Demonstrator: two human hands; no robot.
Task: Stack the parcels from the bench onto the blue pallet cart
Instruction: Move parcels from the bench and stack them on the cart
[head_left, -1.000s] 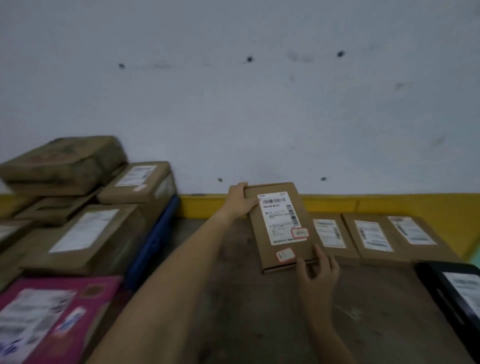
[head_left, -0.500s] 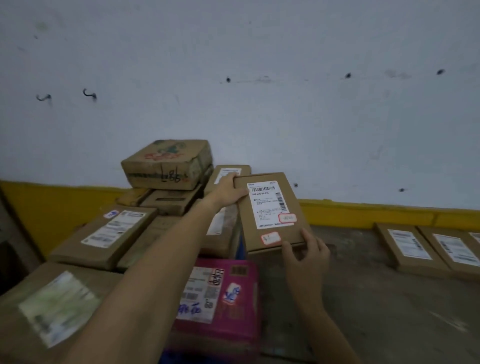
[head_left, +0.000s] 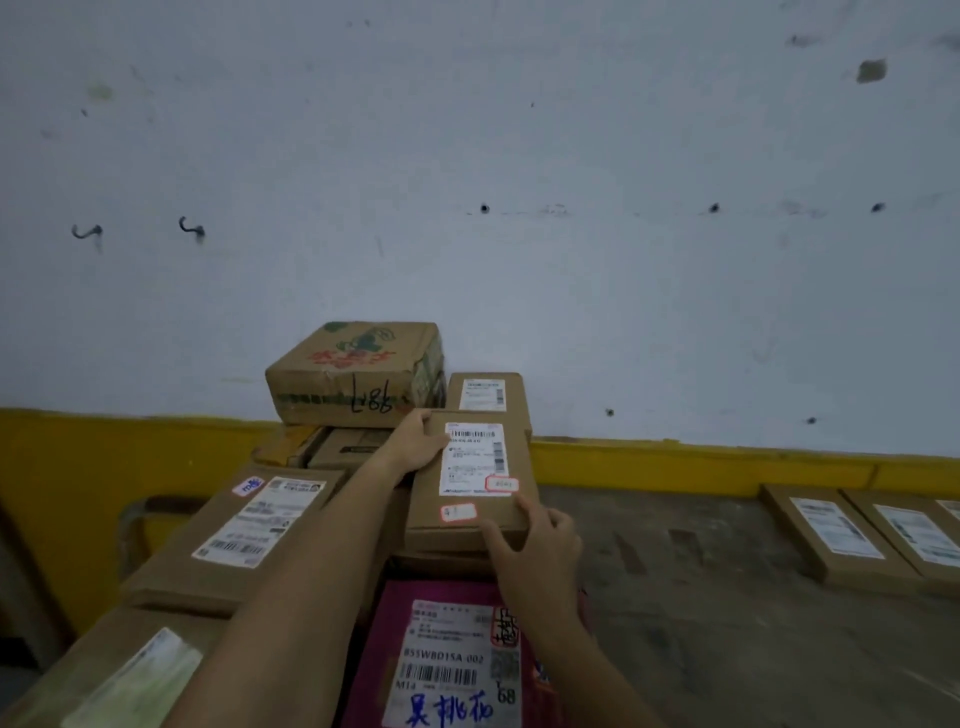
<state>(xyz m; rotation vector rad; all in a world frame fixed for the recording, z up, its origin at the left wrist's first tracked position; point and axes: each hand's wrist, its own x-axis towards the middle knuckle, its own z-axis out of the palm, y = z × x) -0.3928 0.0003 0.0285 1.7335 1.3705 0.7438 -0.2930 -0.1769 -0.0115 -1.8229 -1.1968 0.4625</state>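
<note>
Head view: we hold the flat parcel (head_left: 467, 467) over the pile (head_left: 244, 535), left hand (head_left: 415, 441) curled on its far corner, right hand (head_left: 535, 540) pinching the near edge. Set crooked on that uneven stack, it could slide toward the bench (head_left: 727, 597).

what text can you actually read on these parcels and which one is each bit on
"BSSWBD1SA-002": label of the pink parcel, middle characters uncertain.
"M14" and "68": same label, lower down.
"L86", roughly: black handwriting on the side of the printed carton.
Blue handwritten characters low on that pink one: cannot read surely.
Labels on the held flat parcel, the brown parcel left of it and the bench parcels: too small or blurred.
</note>
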